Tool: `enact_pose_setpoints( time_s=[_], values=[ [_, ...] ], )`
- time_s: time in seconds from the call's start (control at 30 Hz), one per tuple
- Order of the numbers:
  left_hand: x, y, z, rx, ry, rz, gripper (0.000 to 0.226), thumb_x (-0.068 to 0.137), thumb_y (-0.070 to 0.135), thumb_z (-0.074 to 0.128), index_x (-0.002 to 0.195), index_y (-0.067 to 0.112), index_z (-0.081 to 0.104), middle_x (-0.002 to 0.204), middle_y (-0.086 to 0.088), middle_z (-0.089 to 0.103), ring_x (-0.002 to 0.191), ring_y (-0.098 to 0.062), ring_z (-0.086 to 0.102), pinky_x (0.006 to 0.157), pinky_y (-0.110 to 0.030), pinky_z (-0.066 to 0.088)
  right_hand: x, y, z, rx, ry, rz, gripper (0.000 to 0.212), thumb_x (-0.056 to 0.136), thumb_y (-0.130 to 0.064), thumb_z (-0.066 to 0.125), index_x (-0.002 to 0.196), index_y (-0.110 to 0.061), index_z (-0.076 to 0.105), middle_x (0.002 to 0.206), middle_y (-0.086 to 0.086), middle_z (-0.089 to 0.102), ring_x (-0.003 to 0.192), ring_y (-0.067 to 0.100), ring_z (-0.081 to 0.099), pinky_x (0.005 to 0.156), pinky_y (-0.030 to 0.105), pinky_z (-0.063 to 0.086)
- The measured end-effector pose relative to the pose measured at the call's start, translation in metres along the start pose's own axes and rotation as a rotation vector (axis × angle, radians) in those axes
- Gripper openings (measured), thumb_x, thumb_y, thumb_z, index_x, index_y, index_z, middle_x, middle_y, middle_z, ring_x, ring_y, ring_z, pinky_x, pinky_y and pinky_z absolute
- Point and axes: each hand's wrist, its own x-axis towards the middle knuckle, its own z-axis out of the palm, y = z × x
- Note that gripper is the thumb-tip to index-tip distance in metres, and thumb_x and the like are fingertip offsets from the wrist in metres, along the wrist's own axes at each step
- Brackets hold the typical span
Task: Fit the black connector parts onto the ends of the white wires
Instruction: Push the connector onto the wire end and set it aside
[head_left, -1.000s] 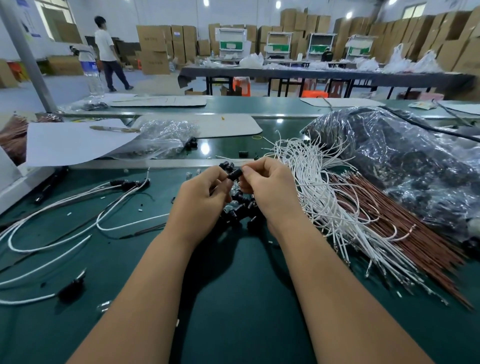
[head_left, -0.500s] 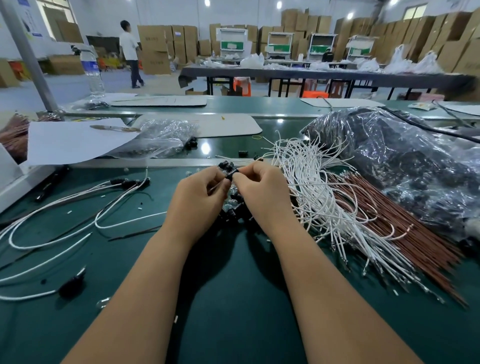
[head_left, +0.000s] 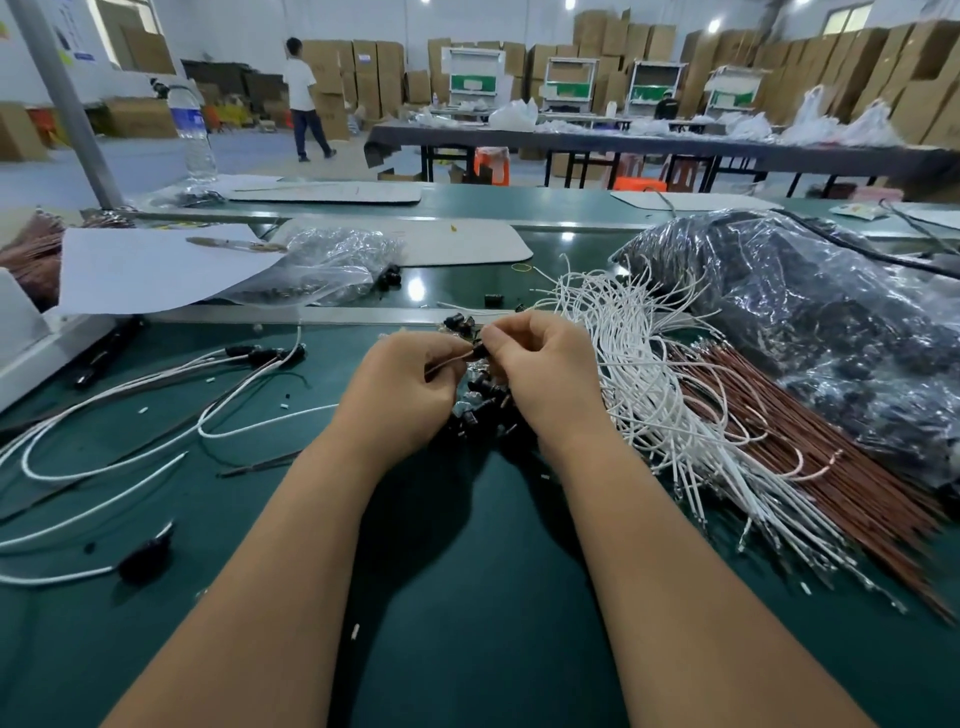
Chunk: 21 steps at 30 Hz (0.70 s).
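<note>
Both hands are working right in the middle of the green bench (head_left: 467, 597), close together. The right hand (head_left: 545, 374) is pinching a small black connector (head_left: 480, 351) between thumb and fingertips, and the left hand (head_left: 400, 389) is pinching a thin wire end (head_left: 448, 362) that's pointing straight at it. The wire is looking more tan than white here, and whether its tip is actually inside the connector is hard to tell since the fingers are covering the join.

A heap of loose black connectors (head_left: 483, 410) is sitting just under the hands, mostly hidden by them. The white wire bundle (head_left: 654, 384) is lying just right of the right hand, with brown wires (head_left: 810, 457) beside it running toward the bench's right edge. Finished white wires (head_left: 156, 410) with black ends are trailing off the left edge, cut off by the frame. A big plastic bag (head_left: 810, 312) is sitting at the far right, contents too dark to make out.
</note>
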Motion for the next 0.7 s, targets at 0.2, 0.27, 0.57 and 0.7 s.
enact_pose_setpoints(
  time_s=[0.2, 0.27, 0.57, 0.7],
  values=[
    [-0.002, -0.012, -0.007, 0.215, 0.159, -0.022, 0.011, 0.088, 0.018, 0.065, 0.084, 0.026, 0.071, 0.079, 0.009, 0.057, 0.083, -0.021, 0.056, 0.086, -0.045, 0.046, 0.000, -0.005, 0.013, -0.157, 0.026, -0.097, 0.009, 0.088, -0.014, 0.068, 0.080, -0.010, 0.067, 0.067, -0.004, 0.062, 0.062, 0.009, 0.055, 0.067, 0.028, 0.051],
    [-0.004, -0.015, -0.007, 0.228, 0.182, -0.038, 0.008, 0.088, 0.021, 0.066, 0.084, 0.026, 0.071, 0.081, 0.010, 0.051, 0.084, -0.020, 0.052, 0.086, -0.046, 0.044, -0.002, -0.005, 0.015, -0.173, 0.040, -0.109, 0.009, 0.088, -0.015, 0.068, 0.080, -0.012, 0.065, 0.068, -0.006, 0.061, 0.062, 0.007, 0.055, 0.067, 0.025, 0.049],
    [0.001, -0.022, -0.009, 0.231, 0.403, -0.070, 0.017, 0.094, 0.011, 0.051, 0.096, 0.005, 0.067, 0.093, -0.010, 0.066, 0.081, -0.024, 0.056, 0.070, -0.031, 0.041, 0.000, -0.007, 0.013, -0.209, -0.026, -0.183, 0.023, 0.089, 0.004, 0.054, 0.096, -0.011, 0.069, 0.079, -0.007, 0.064, 0.075, 0.007, 0.061, 0.077, 0.026, 0.054],
    [0.000, -0.023, -0.007, 0.124, 0.363, -0.108, 0.022, 0.097, 0.008, 0.044, 0.111, 0.011, 0.060, 0.082, -0.007, 0.064, 0.067, -0.022, 0.054, 0.063, -0.033, 0.043, 0.002, 0.006, 0.009, -0.570, -0.219, -0.164, 0.044, 0.082, 0.007, 0.046, 0.111, -0.016, 0.069, 0.108, 0.004, 0.067, 0.103, 0.020, 0.059, 0.093, 0.034, 0.048]
  ],
)
